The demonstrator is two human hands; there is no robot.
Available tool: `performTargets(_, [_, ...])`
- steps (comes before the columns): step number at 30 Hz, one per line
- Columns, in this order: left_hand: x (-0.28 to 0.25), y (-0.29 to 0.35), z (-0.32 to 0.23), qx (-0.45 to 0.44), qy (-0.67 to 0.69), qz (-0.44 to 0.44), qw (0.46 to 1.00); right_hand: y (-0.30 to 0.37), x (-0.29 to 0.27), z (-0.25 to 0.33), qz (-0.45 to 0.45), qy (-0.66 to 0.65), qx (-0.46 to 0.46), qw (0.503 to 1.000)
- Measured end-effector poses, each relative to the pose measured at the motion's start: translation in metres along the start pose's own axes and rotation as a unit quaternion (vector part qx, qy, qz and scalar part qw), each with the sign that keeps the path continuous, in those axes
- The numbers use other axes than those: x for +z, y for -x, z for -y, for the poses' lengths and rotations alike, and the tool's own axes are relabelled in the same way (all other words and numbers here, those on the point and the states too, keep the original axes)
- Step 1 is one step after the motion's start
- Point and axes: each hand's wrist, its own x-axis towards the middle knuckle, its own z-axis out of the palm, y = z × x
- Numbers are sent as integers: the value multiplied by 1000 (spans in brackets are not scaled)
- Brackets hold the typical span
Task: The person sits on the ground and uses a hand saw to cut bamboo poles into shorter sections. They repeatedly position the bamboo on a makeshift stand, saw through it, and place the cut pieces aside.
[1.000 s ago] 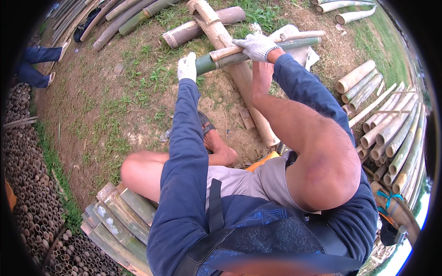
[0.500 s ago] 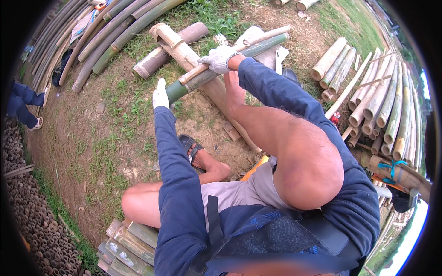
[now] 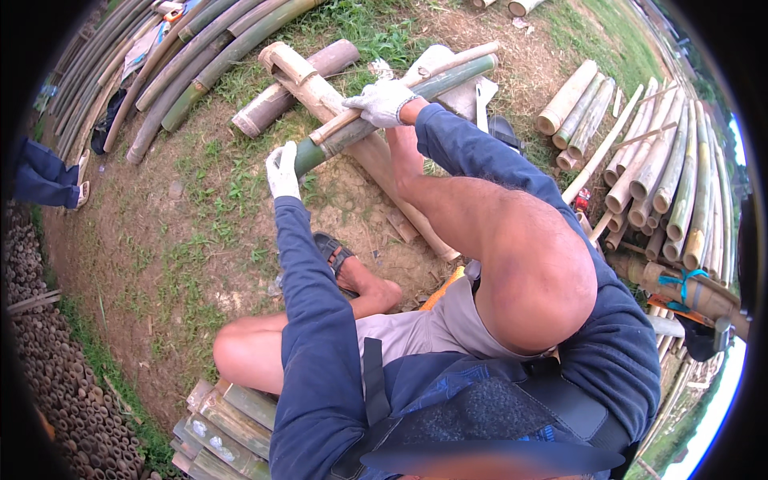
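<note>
By my hip: low bamboo stack [image 3: 228, 420], lengths lying side by side next to my left thigh.
Left hand [image 3: 282, 170]: white glove, up against the near cut end of the pole, fingers bent a bit. Can't honestly tell from this angle whether they're closed round it or just pressing on the end.
Pole [image 3: 346, 136]: green bamboo, out in front of me, lying crosswise over the beam, far end off to my right.
Right hand [image 3: 382, 104]: also gloved, wrapped over the stick and pressing it down along the pole.
Stick [image 3: 448, 64]: thin and tan, runs lengthwise along the pole on the side away from me.
Step in hand: looks to me like plain steadying, pole and stick lined up together.
Next move: I'd say it calls for a firm right hand and a left that backs the end squarely, so nothing rolls.
Beam [image 3: 380, 170]: pale bamboo slanting under the pole, its far part up on a dark log [image 3: 336, 58].
Containers: no tub or box I can spot. Closest thing is the hollow tubes [image 3: 56, 352] massed on my left, open ends up, just dark bores showing.
Way out: long poles [image 3: 228, 68] ahead to the left, co-worker's blue trouser legs [image 3: 48, 172] beside them.
</note>
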Motion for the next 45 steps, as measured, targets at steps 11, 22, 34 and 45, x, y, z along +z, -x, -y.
performTargets(11, [11,-14,14,47,-4,-53,997,-10,-13,10,81,35,1,996])
performTargets(22, [12,-3,21,86,-5,-84,993,-16,1,-10,51,55,-98,992])
performTargets(34, [13,3,9,58,27,-81,995,77,15,-59,-375,-293,260,840])
performTargets(45, [8,-3,3,35,-32,-54,997,16,65,-26,-371,33,366,853])
